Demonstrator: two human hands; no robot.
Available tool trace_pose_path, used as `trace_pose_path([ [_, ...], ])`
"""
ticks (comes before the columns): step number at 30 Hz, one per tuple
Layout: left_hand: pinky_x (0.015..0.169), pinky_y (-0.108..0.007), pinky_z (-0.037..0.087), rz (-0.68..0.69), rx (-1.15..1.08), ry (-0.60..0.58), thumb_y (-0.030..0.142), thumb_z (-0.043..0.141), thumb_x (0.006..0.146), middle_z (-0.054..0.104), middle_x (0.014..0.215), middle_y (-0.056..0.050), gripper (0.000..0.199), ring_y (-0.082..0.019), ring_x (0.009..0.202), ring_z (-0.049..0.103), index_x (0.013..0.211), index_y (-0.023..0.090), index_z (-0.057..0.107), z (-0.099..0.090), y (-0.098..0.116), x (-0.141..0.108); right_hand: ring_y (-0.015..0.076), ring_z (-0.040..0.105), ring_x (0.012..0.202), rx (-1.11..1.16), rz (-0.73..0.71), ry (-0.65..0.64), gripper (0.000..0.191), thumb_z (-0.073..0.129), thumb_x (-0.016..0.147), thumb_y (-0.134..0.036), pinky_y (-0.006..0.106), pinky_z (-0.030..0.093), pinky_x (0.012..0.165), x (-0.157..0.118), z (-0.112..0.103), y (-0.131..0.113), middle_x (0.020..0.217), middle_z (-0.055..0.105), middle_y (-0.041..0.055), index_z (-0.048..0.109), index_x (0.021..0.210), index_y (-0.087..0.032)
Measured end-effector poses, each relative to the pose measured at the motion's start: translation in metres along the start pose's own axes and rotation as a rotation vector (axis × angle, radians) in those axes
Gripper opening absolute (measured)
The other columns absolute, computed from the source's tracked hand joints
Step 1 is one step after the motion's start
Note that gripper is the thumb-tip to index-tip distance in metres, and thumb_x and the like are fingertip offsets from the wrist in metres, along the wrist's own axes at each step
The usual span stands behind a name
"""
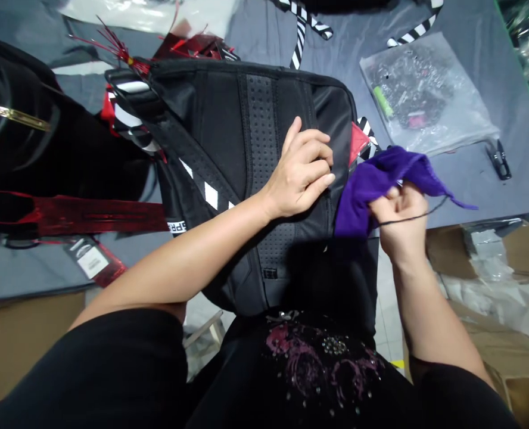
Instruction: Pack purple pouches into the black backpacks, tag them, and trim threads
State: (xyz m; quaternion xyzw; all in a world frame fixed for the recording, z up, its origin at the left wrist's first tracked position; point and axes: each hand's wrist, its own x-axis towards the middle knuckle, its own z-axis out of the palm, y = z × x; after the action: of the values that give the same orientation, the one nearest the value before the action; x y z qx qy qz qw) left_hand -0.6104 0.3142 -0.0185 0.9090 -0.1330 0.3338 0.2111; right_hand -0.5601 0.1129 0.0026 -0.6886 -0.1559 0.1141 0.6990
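Left hand (298,170): back uppermost at the centre of the frame, its fingers loosely curled and partly apart, the little finger raised toward the top; they rest on the back panel of a black fabric backpack (220,119), with nothing visibly gripped. Right hand (405,208): right of centre, its fingers closed together on a soft purple cloth (363,190); a thin black cord (432,210) crosses the hand.

The cloth hangs at the backpack's right edge, its long axis running from lower left to right, one narrow corner pointing right. The backpack fills the middle of the frame, lying over the near edge of a grey cloth-covered desk (465,205). Its dark perforated strip (263,119) runs nearly vertically in the frame; its long axis cannot be told, the lower part being shadowed. A flat clear plastic bag (443,113) and small black snips (499,161) lie at upper right.
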Motion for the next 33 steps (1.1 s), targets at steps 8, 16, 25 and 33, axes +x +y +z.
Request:
trace_pose_path([
  [8, 0.122, -0.055, 0.012, -0.025, -0.073, 0.047, 0.044, 0.038, 0.096, 0.064, 0.094, -0.003, 0.037, -0.023, 0.118, 0.053, 0.075, 0.023, 0.059, 0.006, -0.003, -0.002, 0.0301, 0.051, 0.125, -0.654, -0.317, -0.002, 0.043, 0.069, 0.080, -0.040, 0.054, 0.035, 0.111, -0.001, 0.002, 0.037, 0.129, 0.061, 0.0083, 0.064, 0.119, -0.023],
  [16, 0.123, -0.057, 0.015, -0.047, -0.118, 0.089, 0.047, 0.046, 0.093, 0.066, 0.091, -0.003, 0.031, -0.026, 0.117, 0.055, 0.077, 0.027, 0.062, 0.010, -0.006, -0.002, 0.0269, 0.068, 0.091, -0.638, -0.414, 0.114, 0.018, 0.060, 0.086, -0.039, 0.048, 0.052, 0.095, 0.003, 0.005, 0.042, 0.091, 0.072, 0.0061, 0.068, 0.092, -0.025],
  [25, 0.122, -0.059, 0.014, -0.051, -0.123, 0.104, 0.044, 0.046, 0.093, 0.068, 0.089, -0.003, 0.031, -0.027, 0.115, 0.057, 0.073, 0.027, 0.062, 0.012, -0.006, -0.002, 0.0390, 0.015, 0.147, -0.997, -0.374, -0.144, 0.100, 0.068, 0.071, -0.047, 0.067, 0.021, 0.113, 0.019, -0.005, 0.044, 0.158, 0.024, 0.0147, 0.015, 0.153, -0.025],
  [33, 0.123, -0.057, 0.012, -0.058, -0.116, 0.149, 0.048, 0.045, 0.093, 0.065, 0.091, -0.003, 0.031, -0.026, 0.113, 0.058, 0.076, 0.027, 0.060, 0.022, -0.011, -0.006, 0.0359, 0.005, 0.150, -0.925, -0.255, -0.164, 0.100, 0.062, 0.078, -0.048, 0.069, 0.015, 0.115, 0.032, -0.002, 0.062, 0.163, 0.009, 0.0087, 0.000, 0.155, -0.031],
])
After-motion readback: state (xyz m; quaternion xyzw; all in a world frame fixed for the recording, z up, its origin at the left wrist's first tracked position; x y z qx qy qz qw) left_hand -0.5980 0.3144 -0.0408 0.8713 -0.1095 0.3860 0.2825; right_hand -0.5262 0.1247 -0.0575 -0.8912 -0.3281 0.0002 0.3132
